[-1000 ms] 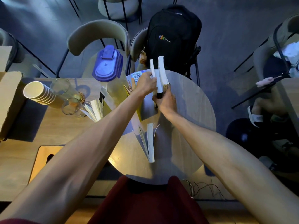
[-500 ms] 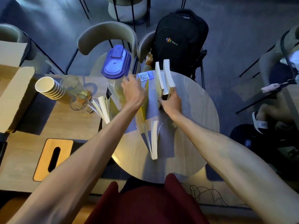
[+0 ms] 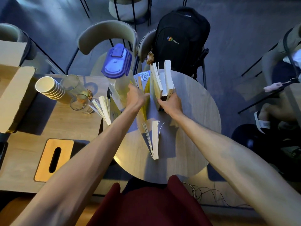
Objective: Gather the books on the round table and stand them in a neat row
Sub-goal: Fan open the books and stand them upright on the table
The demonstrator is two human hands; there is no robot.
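Note:
On the round table, a small group of upright books stands at the far side. My right hand grips their near edges low down. To their left stands a thin yellow book, and my left hand is closed over its top with the thumb on its right face. A white book stands alone near the table's middle with its pages fanned open. Another fanned book stands at the left, by the edge of the rectangular table.
A clear jug with a blue lid stands right beside my left hand. Stacked paper cups, two glasses, a wooden tissue box and a cardboard box are at left. A backpack sits on a chair behind.
My left hand let go of the upright books, moved left and came down onto the yellow book. My right hand stayed on the base of the upright books.

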